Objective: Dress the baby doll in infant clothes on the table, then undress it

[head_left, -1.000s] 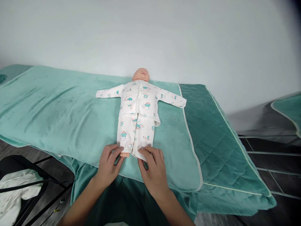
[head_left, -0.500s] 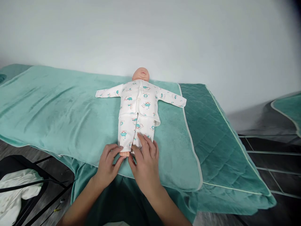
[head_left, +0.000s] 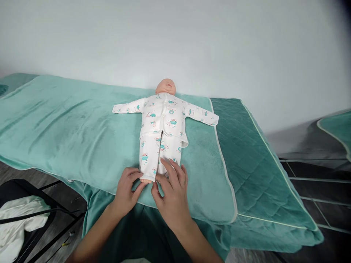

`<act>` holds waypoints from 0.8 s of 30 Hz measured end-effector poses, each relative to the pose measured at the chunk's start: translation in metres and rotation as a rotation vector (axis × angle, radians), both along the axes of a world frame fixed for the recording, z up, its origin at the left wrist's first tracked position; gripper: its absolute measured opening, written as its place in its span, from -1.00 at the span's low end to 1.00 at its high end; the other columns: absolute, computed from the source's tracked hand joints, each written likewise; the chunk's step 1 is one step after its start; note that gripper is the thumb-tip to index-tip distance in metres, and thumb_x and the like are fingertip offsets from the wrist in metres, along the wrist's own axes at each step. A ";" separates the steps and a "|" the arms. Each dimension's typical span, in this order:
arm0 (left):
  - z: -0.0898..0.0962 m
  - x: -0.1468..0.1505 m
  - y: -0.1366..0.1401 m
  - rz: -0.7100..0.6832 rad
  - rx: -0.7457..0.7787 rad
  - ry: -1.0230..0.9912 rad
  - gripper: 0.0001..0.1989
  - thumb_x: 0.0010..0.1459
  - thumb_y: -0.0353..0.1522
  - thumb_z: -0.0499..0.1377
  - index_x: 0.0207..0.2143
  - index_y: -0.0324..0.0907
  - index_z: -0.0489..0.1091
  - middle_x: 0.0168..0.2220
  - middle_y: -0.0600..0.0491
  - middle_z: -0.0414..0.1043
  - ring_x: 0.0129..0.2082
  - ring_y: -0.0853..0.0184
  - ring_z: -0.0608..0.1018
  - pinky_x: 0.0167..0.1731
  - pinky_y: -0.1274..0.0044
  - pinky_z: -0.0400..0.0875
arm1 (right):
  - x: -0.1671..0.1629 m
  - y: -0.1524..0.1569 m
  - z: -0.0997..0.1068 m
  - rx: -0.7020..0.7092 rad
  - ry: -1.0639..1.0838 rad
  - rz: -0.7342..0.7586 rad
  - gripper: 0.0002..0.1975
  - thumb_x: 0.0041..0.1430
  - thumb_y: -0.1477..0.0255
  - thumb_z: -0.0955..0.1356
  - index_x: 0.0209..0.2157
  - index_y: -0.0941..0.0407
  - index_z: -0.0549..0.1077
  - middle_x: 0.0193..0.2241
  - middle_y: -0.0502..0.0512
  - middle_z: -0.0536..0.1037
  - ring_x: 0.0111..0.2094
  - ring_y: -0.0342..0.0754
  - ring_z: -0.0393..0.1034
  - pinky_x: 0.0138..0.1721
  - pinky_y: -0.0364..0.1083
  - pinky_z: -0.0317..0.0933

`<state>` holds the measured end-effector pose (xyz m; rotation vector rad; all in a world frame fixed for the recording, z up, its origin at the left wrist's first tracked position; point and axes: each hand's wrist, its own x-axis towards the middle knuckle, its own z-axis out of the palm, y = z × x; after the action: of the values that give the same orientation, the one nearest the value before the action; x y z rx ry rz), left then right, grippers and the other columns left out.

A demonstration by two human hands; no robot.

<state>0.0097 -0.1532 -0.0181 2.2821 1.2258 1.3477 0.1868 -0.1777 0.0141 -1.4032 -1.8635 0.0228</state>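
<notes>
A baby doll (head_left: 165,87) lies on its back, dressed in a white printed jacket (head_left: 154,120) and matching trousers (head_left: 148,151). Both sleeves stretch out sideways and cover the doll's hands. At the trouser leg on the left, my left hand (head_left: 127,188) pinches the cuff from one side. My right hand (head_left: 173,195) grips the same cuff from the other side, its fingers lying over the other leg. Between the hands, the tips of the doll's foot (head_left: 147,180) show below the hem. The other foot is hidden behind my right hand.
Under the doll is a light green blanket (head_left: 90,142), spread over a darker quilted cover (head_left: 246,153). A pale wall (head_left: 175,44) rises behind. At lower left, a black chair (head_left: 41,204) holds white cloth (head_left: 22,223). Metal rails (head_left: 320,179) stand at the right.
The trouser cuff has come further down over the doll's foot, so less of the foot shows. Both hands still hold at the cuff. The view has shifted slightly.
</notes>
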 end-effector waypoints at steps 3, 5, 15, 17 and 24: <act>-0.004 0.001 0.000 0.004 0.009 -0.012 -0.80 0.25 -0.43 0.26 -0.09 -0.13 0.37 -0.20 0.02 0.42 -0.21 0.33 0.53 -0.24 0.46 0.51 | 0.003 -0.004 -0.003 0.019 -0.022 -0.017 -0.89 0.24 0.57 0.34 -0.23 0.07 0.43 0.22 0.21 0.41 0.29 0.24 0.18 0.29 0.40 -0.01; -0.008 0.000 -0.001 0.019 0.001 -0.011 -0.81 0.24 -0.44 0.26 -0.11 -0.14 0.37 -0.20 0.02 0.42 -0.22 0.33 0.52 -0.24 0.47 0.51 | 0.004 -0.005 -0.005 0.018 -0.035 -0.019 -0.89 0.25 0.56 0.34 -0.23 0.07 0.43 0.21 0.21 0.42 0.29 0.23 0.19 0.30 0.40 -0.01; -0.019 0.003 -0.002 0.062 -0.006 0.013 -0.80 0.24 -0.43 0.27 -0.11 -0.13 0.36 -0.18 0.01 0.45 -0.19 0.30 0.54 -0.21 0.42 0.51 | 0.001 -0.003 -0.007 0.010 -0.066 0.007 -0.87 0.25 0.58 0.35 -0.21 0.08 0.45 0.22 0.21 0.41 0.29 0.22 0.19 0.31 0.40 0.00; -0.018 0.005 -0.002 0.060 -0.006 0.010 -0.81 0.24 -0.42 0.28 -0.12 -0.13 0.35 -0.19 0.01 0.45 -0.20 0.30 0.54 -0.23 0.42 0.51 | 0.002 -0.003 -0.007 0.017 -0.061 0.004 -0.88 0.26 0.58 0.35 -0.21 0.09 0.45 0.21 0.22 0.42 0.28 0.22 0.20 0.31 0.40 0.00; -0.019 0.002 -0.003 0.079 0.020 0.057 -0.77 0.25 -0.40 0.26 -0.06 -0.14 0.33 -0.15 -0.01 0.45 -0.17 0.27 0.54 -0.21 0.38 0.52 | 0.008 -0.004 -0.008 0.027 -0.088 0.050 -0.83 0.29 0.57 0.34 -0.12 0.08 0.47 0.18 0.22 0.46 0.26 0.18 0.24 0.29 0.35 0.07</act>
<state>0.0119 -0.1559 -0.0372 2.3237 1.3396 1.3351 0.1948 -0.1822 0.0065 -1.3588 -1.9632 -0.0393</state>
